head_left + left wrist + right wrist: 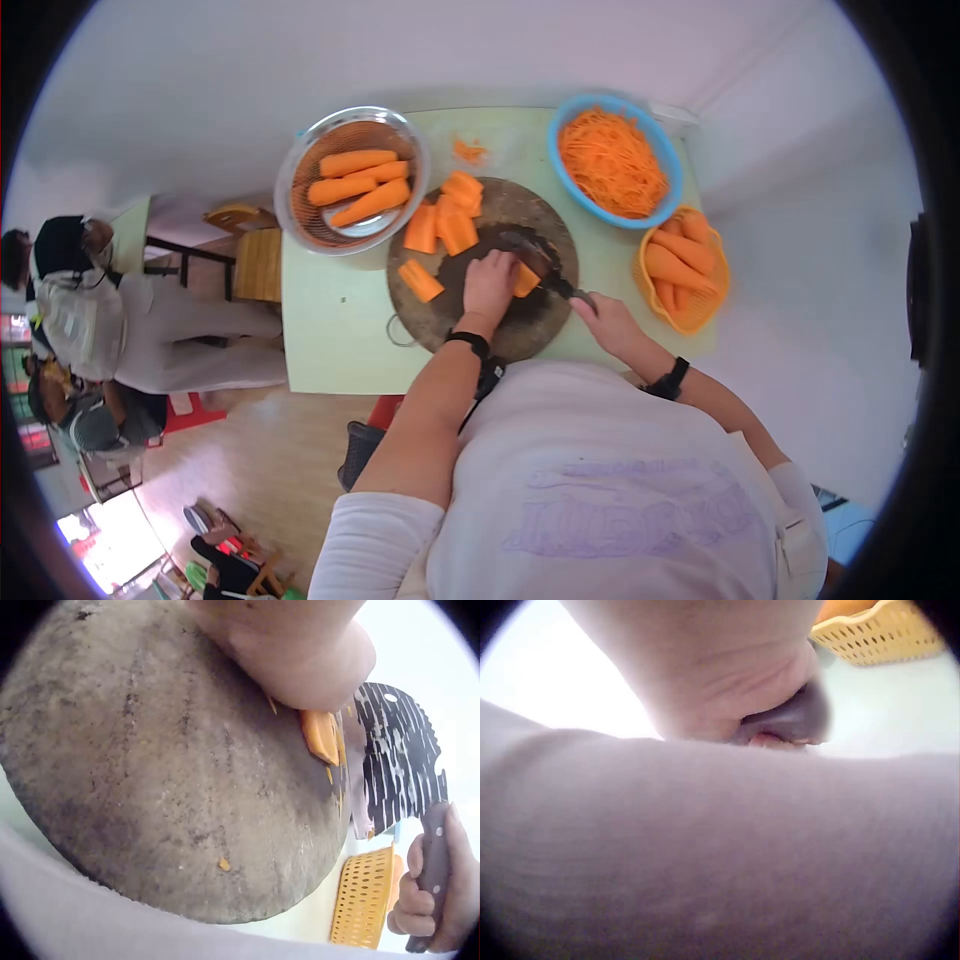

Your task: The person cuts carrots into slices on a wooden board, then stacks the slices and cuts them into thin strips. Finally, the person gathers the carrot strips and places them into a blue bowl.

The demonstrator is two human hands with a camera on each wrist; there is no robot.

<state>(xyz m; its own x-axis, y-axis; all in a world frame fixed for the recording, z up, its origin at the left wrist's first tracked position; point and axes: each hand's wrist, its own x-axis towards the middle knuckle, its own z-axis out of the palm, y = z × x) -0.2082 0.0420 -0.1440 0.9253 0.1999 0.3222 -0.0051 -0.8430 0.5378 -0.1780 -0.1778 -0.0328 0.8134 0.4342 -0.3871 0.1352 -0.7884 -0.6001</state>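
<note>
On the round wooden chopping board (425, 318), my left hand (488, 284) holds a cut carrot piece (322, 737) down with its fingertips, which are mostly hidden. My right hand (611, 326) grips the dark handle (435, 859) of a cleaver, its fingers wrapped round it. The cleaver's broad dark blade (397, 754), streaked with light marks, stands right beside the carrot piece. Several thick carrot chunks (457, 228) lie on the board's far left part, with one separate chunk (420, 281) nearer the left hand.
A metal bowl (288, 205) with a strainer of whole peeled carrots (358, 160) stands at the back left. At the back right is a blue basin (560, 172) of shredded carrot (612, 163). A yellow basket (692, 318) of carrots sits beside it. People (170, 320) are off left.
</note>
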